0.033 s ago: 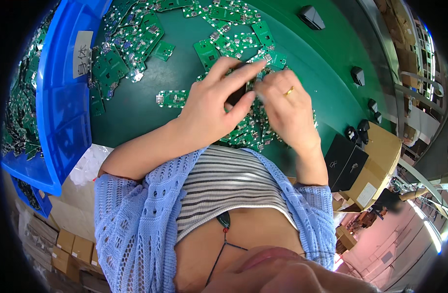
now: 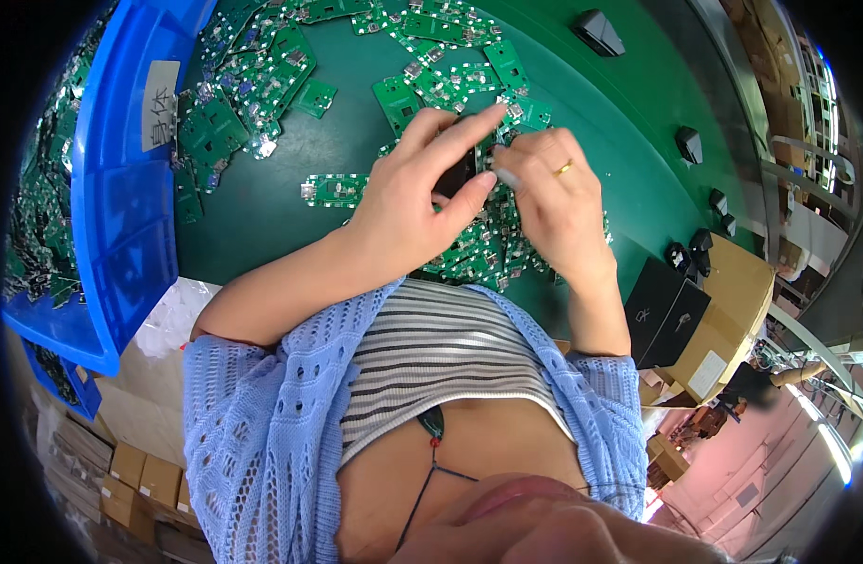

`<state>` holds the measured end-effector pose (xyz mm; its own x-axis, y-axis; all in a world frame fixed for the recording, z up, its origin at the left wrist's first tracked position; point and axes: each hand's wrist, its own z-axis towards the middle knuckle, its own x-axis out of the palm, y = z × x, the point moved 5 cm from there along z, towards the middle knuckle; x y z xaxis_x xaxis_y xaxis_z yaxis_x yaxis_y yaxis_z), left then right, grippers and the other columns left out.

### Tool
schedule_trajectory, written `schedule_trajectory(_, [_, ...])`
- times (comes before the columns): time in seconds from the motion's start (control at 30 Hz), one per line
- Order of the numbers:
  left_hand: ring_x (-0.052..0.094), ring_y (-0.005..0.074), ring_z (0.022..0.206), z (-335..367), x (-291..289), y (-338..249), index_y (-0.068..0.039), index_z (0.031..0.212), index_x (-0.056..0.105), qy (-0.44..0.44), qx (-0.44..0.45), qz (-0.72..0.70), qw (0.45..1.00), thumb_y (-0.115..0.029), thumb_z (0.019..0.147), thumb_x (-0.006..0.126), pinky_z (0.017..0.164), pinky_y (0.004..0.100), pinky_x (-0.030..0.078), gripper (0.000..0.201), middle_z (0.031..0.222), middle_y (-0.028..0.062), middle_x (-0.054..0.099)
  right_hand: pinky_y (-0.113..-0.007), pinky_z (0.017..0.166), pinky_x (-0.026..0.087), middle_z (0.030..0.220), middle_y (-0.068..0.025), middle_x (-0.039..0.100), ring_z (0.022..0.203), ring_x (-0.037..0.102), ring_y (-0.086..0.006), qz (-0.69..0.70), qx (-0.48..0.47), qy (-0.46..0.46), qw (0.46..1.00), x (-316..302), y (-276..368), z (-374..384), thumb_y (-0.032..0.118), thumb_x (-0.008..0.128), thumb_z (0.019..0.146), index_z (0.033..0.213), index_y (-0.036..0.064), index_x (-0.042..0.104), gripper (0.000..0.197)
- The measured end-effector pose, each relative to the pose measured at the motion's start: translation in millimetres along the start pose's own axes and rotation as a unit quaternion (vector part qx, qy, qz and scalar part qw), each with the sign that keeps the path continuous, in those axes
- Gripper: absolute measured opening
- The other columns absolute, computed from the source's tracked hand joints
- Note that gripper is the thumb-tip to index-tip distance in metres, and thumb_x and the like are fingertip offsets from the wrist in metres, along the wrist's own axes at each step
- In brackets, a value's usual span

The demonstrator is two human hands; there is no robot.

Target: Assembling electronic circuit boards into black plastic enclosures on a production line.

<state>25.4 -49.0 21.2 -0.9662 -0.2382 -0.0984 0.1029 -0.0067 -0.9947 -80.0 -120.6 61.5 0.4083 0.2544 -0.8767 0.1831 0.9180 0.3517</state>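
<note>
My left hand (image 2: 408,183) is closed around a dark, flat-looking piece (image 2: 458,174), its index finger stretched along the far side and its thumb on the near side. Most of that piece is hidden by the fingers. With fingers curled, my right hand (image 2: 558,193) is at the piece's right edge. Something pale shows at its fingertips, too blurred to name. Under and around both hands lie green circuit boards (image 2: 474,254) in a loose heap. A single circuit board (image 2: 333,190) rests just left of my left wrist.
A blue bin (image 2: 121,226) full of circuit boards stands at the left. More circuit boards (image 2: 211,132) are strewn over the far part of the green table (image 2: 253,202). Black blocks (image 2: 599,34) line the right side, near a black box (image 2: 665,315) and a cardboard carton (image 2: 737,291).
The fingers of my right hand have drawn slightly right and away from the left index fingertip, showing more of the piece's right edge. My left hand has barely moved.
</note>
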Motion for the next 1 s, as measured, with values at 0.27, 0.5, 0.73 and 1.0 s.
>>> schedule_trajectory(0.27, [0.049, 0.0260, 0.111, 4, 2, 1, -0.008, 0.136, 0.033, -0.022, 0.072, -0.095, 0.993, -0.015, 0.082, 0.062, 0.085, 0.0321, 0.046, 0.061, 0.131, 0.0160, 0.041, -0.021, 0.061, 0.047, 0.084, -0.0041, 0.054, 0.073, 0.055, -0.0096, 0.408, 0.351, -0.139, 0.831, 23, -12, -34, -0.002, 0.061, 0.079, 0.118, 0.0033, 0.044, 0.043])
schedule_trajectory(0.5, [0.052, 0.0210, 0.105, 7, -1, 3, -0.008, 0.135, 0.035, -0.030, 0.113, -0.046, 0.992, -0.013, 0.090, 0.050, 0.082, 0.0323, 0.049, 0.048, 0.121, 0.0129, 0.050, -0.021, 0.068, 0.046, 0.089, -0.0038, 0.054, 0.077, 0.055, -0.0102, 0.467, 0.295, -0.233, 0.800, 9, -15, -46, -0.005, 0.055, 0.082, 0.115, 0.0022, 0.042, 0.037])
schedule_trajectory(0.73, [0.056, 0.0145, 0.096, 3, 13, 18, -0.010, 0.130, 0.040, 0.143, -0.195, -0.374, 0.896, 0.003, 0.075, 0.063, 0.083, 0.0263, 0.047, 0.061, 0.114, 0.0077, 0.054, -0.030, 0.061, 0.048, 0.087, -0.0121, 0.061, 0.071, 0.058, -0.0225, 0.253, 0.082, -0.075, 0.961, -13, 19, -19, -0.005, 0.063, 0.070, 0.099, -0.0008, 0.060, 0.029])
schedule_trajectory(1.0, [0.057, 0.0112, 0.085, 8, 3, 13, -0.009, 0.123, 0.042, 0.064, -0.164, -0.382, 0.907, 0.008, 0.075, 0.057, 0.070, 0.0255, 0.052, 0.053, 0.101, 0.0078, 0.055, -0.029, 0.060, 0.048, 0.085, -0.0123, 0.060, 0.075, 0.059, -0.0205, 0.222, 0.127, -0.139, 0.957, -20, 10, -28, -0.011, 0.060, 0.068, 0.100, -0.0012, 0.062, 0.033])
